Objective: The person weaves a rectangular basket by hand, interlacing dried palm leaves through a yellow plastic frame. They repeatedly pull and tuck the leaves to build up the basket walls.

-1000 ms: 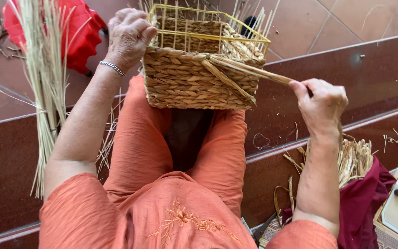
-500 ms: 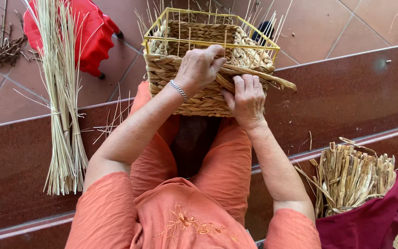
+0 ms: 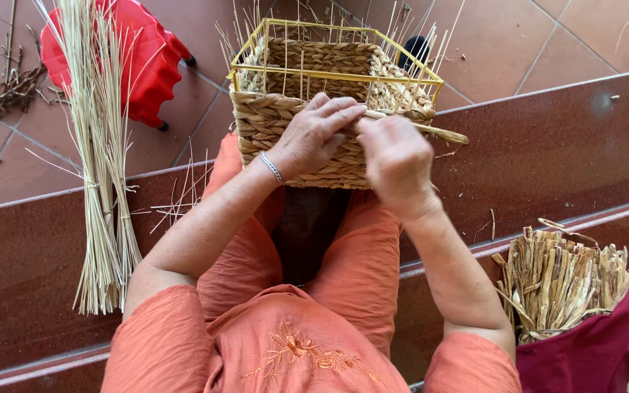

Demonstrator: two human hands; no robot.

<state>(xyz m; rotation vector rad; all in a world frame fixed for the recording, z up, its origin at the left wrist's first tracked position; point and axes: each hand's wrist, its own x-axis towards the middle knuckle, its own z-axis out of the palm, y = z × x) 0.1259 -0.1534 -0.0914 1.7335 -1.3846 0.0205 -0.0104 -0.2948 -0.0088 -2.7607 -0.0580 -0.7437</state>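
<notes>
A half-woven straw basket (image 3: 285, 120) on a yellow wire frame (image 3: 322, 73) rests on my knees, thin reeds sticking up from its rim. My left hand (image 3: 318, 135) presses on the near wall of the basket, fingers curled over the top woven row. My right hand (image 3: 396, 156) is beside it, touching it, and grips a braided straw strand (image 3: 442, 132) that runs out to the right along the basket's top edge. A silver bracelet sits on my left wrist.
A bundle of long thin reeds (image 3: 100, 182) leans on the step at the left. A red plastic stool (image 3: 136, 54) stands behind it on the tiled floor. At the lower right, a bundle of flat straw strips (image 3: 558, 280) lies on dark red cloth (image 3: 595, 349).
My right hand came in from the far right to the basket, bringing the strand against its wall. My left hand dropped from the rim's left corner to the front wall.
</notes>
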